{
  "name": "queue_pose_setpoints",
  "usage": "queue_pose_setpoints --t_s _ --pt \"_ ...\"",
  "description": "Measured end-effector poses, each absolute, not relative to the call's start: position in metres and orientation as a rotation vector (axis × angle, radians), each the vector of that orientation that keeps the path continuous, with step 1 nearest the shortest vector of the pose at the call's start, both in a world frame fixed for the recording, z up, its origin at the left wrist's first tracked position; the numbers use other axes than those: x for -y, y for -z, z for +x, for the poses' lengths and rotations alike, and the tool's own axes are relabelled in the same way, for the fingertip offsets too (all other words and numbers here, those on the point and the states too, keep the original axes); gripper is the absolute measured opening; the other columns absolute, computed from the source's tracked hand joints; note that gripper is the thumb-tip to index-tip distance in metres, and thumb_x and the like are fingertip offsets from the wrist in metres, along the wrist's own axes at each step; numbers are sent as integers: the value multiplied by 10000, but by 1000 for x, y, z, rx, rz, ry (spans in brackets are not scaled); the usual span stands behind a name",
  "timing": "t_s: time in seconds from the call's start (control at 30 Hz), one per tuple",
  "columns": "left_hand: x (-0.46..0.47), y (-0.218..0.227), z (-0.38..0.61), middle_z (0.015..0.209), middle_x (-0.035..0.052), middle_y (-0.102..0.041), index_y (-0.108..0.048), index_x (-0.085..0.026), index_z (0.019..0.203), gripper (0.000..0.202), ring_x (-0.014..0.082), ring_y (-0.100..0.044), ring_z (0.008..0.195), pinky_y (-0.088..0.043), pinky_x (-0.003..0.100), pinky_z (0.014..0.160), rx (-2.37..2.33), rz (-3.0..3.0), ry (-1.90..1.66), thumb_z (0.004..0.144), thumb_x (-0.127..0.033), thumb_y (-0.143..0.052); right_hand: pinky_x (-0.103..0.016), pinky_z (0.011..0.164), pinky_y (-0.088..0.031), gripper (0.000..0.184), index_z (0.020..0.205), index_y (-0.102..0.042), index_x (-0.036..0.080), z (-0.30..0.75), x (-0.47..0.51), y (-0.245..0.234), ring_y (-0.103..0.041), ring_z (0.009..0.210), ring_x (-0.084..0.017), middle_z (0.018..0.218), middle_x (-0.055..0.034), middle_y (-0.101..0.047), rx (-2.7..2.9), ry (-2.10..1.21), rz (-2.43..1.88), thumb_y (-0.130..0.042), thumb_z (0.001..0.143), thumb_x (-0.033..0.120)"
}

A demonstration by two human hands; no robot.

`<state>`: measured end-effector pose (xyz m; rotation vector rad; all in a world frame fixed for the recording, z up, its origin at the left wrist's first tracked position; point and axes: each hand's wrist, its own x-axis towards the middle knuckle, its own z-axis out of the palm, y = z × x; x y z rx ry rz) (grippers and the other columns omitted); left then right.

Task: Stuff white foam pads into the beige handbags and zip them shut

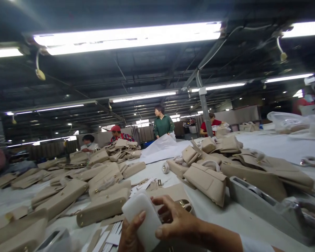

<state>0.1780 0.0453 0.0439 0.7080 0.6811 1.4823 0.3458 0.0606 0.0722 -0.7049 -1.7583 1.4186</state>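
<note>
A white, round-cornered, foam-like pad stands tilted at the bottom centre. My left hand is closed on it from the left and below, with the thumb across its front face. At the pad's right edge is my right hand, fingers curved and apart, thumb tip close to or against the edge. Just behind the right hand, a beige bag part with gold metal fittings is partly covered. To the left lies a beige handbag on its side; another beige flap bag lies to the right.
Piles of beige bags spread over the pale table. A grey tape dispenser stands at right, with another grey holder bottom left. Paper strips lie in front. Several co-workers, one in green, are across the table.
</note>
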Motion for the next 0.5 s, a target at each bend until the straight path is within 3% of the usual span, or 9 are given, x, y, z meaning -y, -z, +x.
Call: queue_pose_setpoints --t_s 0.07,0.1,0.27,0.4,0.5 --pt "-46 -42 181 895 93 -715 -559 -156 1232 681 320 -668 899 -538 401 766 -689 687 -1500 615 -349 -773 -371 885 -437 1051 1381 -368 210 344 -60 -69 -458 1141 -285 1288 -128 -447 1749 -1276 -814 -844 456 360" --pt "-45 -41 183 896 94 -714 -562 -147 1230 683 315 -668 898 -539 392 767 -694 681 -1499 612 -341 -778 -363 877 -442 1047 1384 -354 213 341 -59 -66 -456 1147 -284 1304 -128 -432 1740 -1281 -802 -839 465 346" --pt "-39 -40 183 1027 101 -696 -565 -146 1243 648 285 -651 958 -525 346 824 -665 748 -1494 654 -319 -769 -268 661 -452 587 1130 -509 168 322 -57 -51 -562 788 -173 940 -31 -597 1675 -1571 -542 -742 612 318" --pt "-34 -39 181 1103 107 -672 -567 -157 1244 558 267 -638 992 -515 337 852 -642 865 -1532 736 -333 -719 -251 666 -450 505 1087 -543 163 318 -54 -46 -555 822 -173 946 -29 -608 1714 -1400 -614 -740 629 242" --pt "-36 -36 182 1060 123 -683 -600 -149 1187 511 278 -639 980 -515 365 851 -643 974 -1503 769 -432 -683 -267 706 -467 409 1052 -582 160 327 -54 -51 -565 829 -175 945 -36 -628 1721 -1337 -615 -726 681 256"
